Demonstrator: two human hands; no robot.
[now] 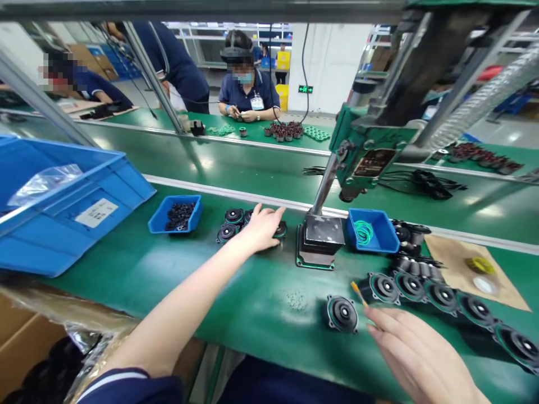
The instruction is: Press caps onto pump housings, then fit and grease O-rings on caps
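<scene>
My left hand (pixel 261 227) reaches across the bench over a group of black round motor parts (pixel 228 232). Its fingers are spread, with thumb and forefinger on either side of one part at the right of the group; whether they grip it I cannot tell. Between the fingers of my right hand (pixel 421 350) is a thin small brush (pixel 359 293) with an orange tip, pointing up and left. Just left of that tip, a black motor housing (pixel 342 314) with a green ring stands alone. Several similar housings (pixel 440 294) form a row on the right.
A green press (pixel 366 151) overhangs its block-shaped base (pixel 322 238). Blue bins hold small black parts (pixel 181 216) and green rings (pixel 363 233). A large blue crate (pixel 76 196) stands left. Small pale bits (pixel 296 300) lie on the green bench. Co-workers (pixel 248 84) sit opposite.
</scene>
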